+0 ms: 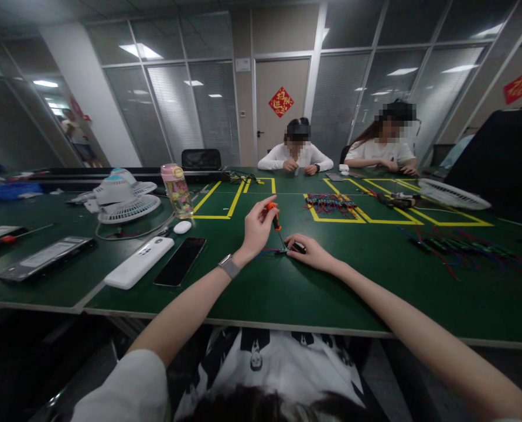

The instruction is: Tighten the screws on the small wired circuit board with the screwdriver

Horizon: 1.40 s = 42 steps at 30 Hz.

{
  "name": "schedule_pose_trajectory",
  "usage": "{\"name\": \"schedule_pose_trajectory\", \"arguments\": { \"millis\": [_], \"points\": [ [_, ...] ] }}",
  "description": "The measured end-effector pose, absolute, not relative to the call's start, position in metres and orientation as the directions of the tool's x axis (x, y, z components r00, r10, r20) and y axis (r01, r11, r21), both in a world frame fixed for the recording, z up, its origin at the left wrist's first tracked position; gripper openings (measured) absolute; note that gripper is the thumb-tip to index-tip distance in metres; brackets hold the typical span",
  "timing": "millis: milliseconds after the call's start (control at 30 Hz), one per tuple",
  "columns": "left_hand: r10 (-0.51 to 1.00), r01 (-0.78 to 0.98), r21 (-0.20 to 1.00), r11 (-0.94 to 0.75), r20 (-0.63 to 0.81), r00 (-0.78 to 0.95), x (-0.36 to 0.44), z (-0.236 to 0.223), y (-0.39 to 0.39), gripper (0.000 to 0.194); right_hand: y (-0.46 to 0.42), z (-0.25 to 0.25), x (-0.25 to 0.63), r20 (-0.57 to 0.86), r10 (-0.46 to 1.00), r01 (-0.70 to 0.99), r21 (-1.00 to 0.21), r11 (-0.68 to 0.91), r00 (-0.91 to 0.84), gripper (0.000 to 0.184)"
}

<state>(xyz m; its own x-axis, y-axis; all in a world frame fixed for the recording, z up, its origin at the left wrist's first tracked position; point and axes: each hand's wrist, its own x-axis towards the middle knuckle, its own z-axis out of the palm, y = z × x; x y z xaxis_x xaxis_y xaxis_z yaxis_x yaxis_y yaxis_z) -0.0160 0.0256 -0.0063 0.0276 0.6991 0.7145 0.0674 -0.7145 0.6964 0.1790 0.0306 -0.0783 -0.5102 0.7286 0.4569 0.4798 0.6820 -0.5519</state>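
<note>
My left hand [258, 227] is closed round the orange and black handle of a screwdriver [276, 221], which stands nearly upright. Its tip meets a small green circuit board [280, 251] on the table, from which red and blue wires run left. My right hand [310, 252] rests on the table at the board's right side, fingers closed on a small black part [299, 247]. What that part is, and how it joins the board, is too small to tell.
Bundled wired boards [331, 204] lie inside yellow tape ahead, and more boards [467, 243] lie to the right. Leftward are a black phone [180, 262], a white power bank [139, 262], a bottle [177, 190] and white fans [126, 199]. Two people sit across the table.
</note>
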Motion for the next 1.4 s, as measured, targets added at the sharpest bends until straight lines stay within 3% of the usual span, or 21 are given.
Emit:
{"name": "schedule_pose_trajectory", "arguments": {
  "millis": [200,467,700,900,1133,1267,1400],
  "points": [
    [0.645,0.215,0.626,-0.749,0.764,0.020,-0.021,-0.006,0.028,0.026,0.032,-0.080,0.180,0.454,0.740,0.484,-0.563,0.670,-0.497,0.012],
    [0.701,0.026,0.702,-0.711,0.707,0.091,-0.016,-0.004,0.024,0.033,0.030,-0.076,0.181,0.441,0.757,0.480,-0.590,0.649,-0.482,0.013],
    [0.560,0.347,0.524,-0.777,0.829,0.003,-0.019,-0.001,0.015,0.019,0.029,-0.076,0.180,0.444,0.768,0.490,-0.594,0.638,-0.462,0.014],
    [0.560,0.292,0.516,-0.805,0.824,0.091,-0.019,-0.004,0.018,0.035,0.029,-0.074,0.183,0.442,0.741,0.452,-0.596,0.664,-0.505,0.011],
    [0.630,0.196,0.610,-0.768,0.774,0.063,-0.018,-0.009,0.024,0.032,0.027,-0.072,0.186,0.430,0.738,0.430,-0.615,0.661,-0.520,0.010],
    [0.612,0.295,0.577,-0.762,0.790,0.035,-0.020,-0.006,0.020,0.023,0.028,-0.072,0.186,0.428,0.737,0.433,-0.611,0.663,-0.523,0.010],
    [0.629,0.243,0.593,-0.767,0.771,0.105,-0.019,-0.006,0.021,0.034,0.029,-0.073,0.186,0.429,0.729,0.429,-0.605,0.671,-0.534,0.010]
  ]
}}
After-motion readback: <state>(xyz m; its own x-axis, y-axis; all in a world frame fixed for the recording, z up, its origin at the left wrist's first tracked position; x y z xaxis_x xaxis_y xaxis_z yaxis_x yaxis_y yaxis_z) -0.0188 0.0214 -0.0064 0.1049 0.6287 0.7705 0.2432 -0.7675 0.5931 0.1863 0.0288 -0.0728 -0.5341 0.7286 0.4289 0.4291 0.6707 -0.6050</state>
